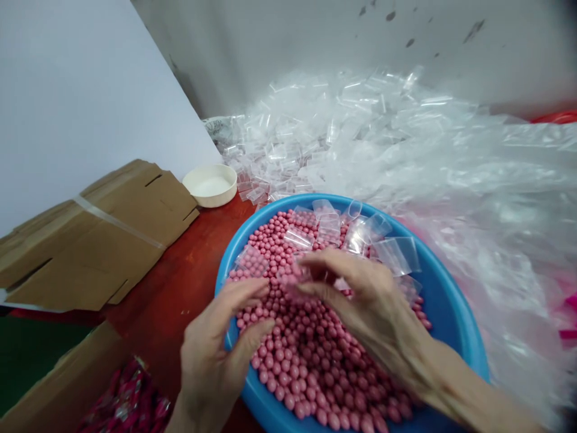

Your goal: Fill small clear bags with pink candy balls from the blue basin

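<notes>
Though the label (217,127) is unreadable, the left hand (215,349) and right hand (367,300) curve open over a blue basin's (455,319) pink beads (306,355).

1. Passable: the red tabletop (180,264) between the blue basin (451,313) and the flattened carton (103,240).
2. Blocking beyond and right: a heap of clear plastic bags (473,180).
3. Blocking the far end: a white dish (210,184).

Pink beads (306,361) in a blue basin (451,313)

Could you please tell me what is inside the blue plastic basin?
The blue plastic basin holds shiny pink balls with small clear plastic bags on top; they cover its floor, which cannot be seen.
</notes>
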